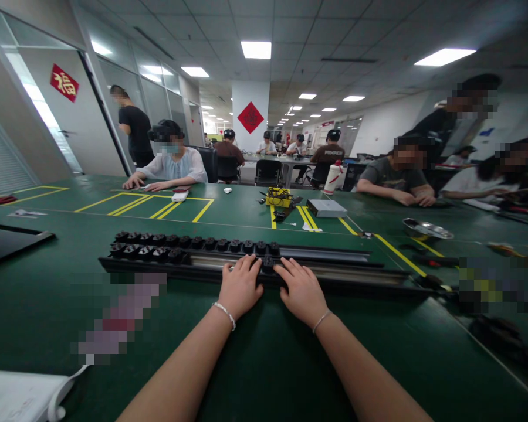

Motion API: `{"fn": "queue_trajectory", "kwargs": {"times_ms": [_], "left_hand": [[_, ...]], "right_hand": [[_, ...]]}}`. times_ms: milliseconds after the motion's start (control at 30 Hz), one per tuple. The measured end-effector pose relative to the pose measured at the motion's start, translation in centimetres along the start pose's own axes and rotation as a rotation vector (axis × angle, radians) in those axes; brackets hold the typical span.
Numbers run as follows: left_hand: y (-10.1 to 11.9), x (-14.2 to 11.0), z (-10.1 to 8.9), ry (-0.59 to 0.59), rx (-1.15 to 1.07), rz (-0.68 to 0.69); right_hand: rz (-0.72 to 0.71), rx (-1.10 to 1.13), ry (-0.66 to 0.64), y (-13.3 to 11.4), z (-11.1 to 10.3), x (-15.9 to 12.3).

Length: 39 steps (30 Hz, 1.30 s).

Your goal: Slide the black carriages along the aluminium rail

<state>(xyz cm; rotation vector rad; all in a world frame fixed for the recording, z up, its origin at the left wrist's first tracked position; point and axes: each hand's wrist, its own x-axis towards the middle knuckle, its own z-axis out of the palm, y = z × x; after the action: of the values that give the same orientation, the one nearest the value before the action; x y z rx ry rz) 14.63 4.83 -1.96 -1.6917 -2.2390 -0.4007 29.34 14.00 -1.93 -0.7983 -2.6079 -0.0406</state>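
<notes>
A long black power track (365, 275) lies crosswise on the green table, with a metallic channel along its length. One black socket module (268, 264) sits on it between my two hands. My left hand (241, 288) lies on the track just left of this module, fingers stretched out and slightly apart. On the module's right side rests my right hand (304, 290), its fingers extended and the index fingertip at or near the module's edge. More socket modules (160, 252) fill the left end of the track. Behind it, a second track (325, 254) carries a row of similar modules (222, 245).
A white device (22, 395) with a cable is at the lower left, a dark panel (9, 240) at the left edge. Beyond the tracks are a grey box (327, 208), a yellow basket (278, 197), a bottle (333, 177) and a metal bowl (427, 228). Several people sit around.
</notes>
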Motion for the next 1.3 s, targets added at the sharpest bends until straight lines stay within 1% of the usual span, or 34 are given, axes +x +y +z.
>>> {"fn": "queue_trajectory", "kwargs": {"times_ms": [967,1300], "left_hand": [[0.12,0.06,-0.12,0.011,-0.017,-0.007],[0.28,0.04,-0.45,-0.021,-0.016,-0.024]], "right_hand": [[-0.008,0.003,-0.005,0.22,-0.01,0.03],[-0.003,0.014,-0.018,0.30,-0.05,0.07]]}}
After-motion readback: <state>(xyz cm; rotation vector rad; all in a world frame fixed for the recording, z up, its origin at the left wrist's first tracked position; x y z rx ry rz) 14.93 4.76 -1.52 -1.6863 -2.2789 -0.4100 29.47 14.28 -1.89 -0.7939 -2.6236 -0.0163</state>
